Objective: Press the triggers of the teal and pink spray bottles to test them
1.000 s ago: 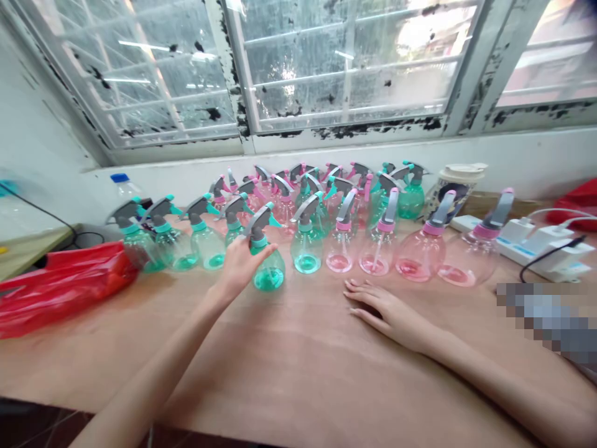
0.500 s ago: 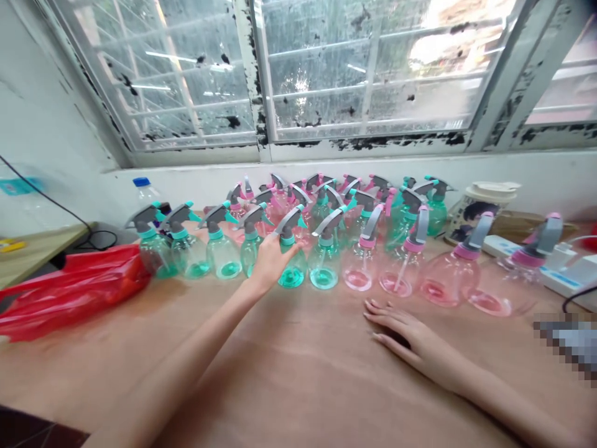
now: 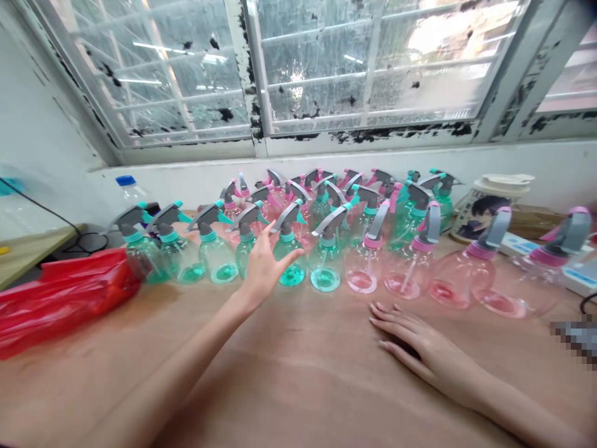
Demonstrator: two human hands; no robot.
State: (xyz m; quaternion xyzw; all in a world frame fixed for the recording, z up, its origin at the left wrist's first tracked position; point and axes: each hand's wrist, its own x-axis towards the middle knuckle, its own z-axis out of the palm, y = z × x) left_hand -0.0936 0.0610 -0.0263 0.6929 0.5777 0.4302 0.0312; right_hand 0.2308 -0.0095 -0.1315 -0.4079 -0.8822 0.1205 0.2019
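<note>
Along the table stands a front row of spray bottles, green ones on the left and pink ones on the right, each with a grey trigger head. My left hand (image 3: 262, 270) is raised in front of the row with thumb and fingers apart. Just right of it is a green spray bottle (image 3: 291, 267), and the hand partly covers another green spray bottle (image 3: 243, 252) to the left. My right hand (image 3: 415, 336) lies on the table with fingers stretched out, in front of a pink spray bottle (image 3: 405, 274). Nothing is in either hand.
More pink and green bottles crowd behind the front row. A red plastic bag (image 3: 69, 292) lies at the left, near a blue-capped bottle (image 3: 130, 190). On the right are a printed cup (image 3: 487, 208) and a white power strip (image 3: 583, 277). A window (image 3: 373, 62) rises behind.
My left hand has come away from the green spray bottle, its fingers now spread. My right hand stays on the table. The whole view has shifted slightly.
</note>
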